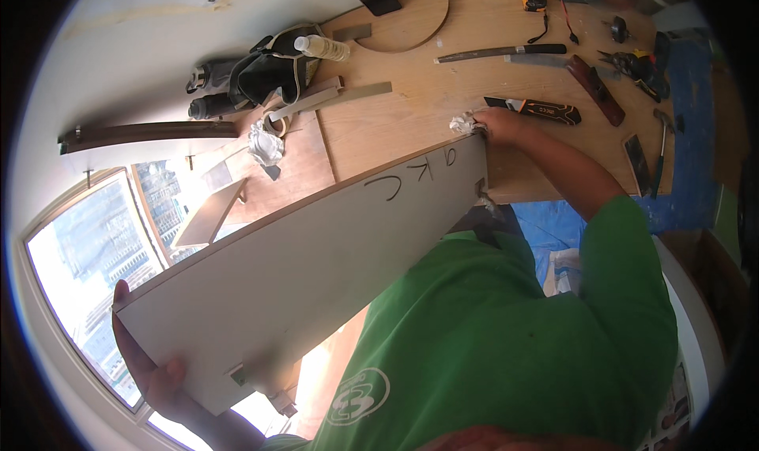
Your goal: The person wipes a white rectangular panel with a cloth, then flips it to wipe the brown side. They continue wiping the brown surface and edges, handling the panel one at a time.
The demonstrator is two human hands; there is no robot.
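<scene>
A long white cabinet door (304,265) with a thin wood-toned edge is held tilted across my body. Dark handwritten marks show on its face near the right end. What look like hinges sit along its near edge, one (239,374) at the left end and one (480,186) at the right. My left hand (164,384) grips the left end, thumb on the white face and fingers round the edge. At the far right corner, my right hand (500,125) is closed on a crumpled white rag or paper (465,123) pressed to the door's edge.
On the wooden worktable (403,135), a utility knife (545,111) lies just beyond my right hand. A saw (506,52), tape measure (534,0), pliers (636,67) and hammer (662,147) lie farther right. A black tool bag (273,71), clear bottle (324,48) and crumpled white wad (266,143) are left, by a window (83,269).
</scene>
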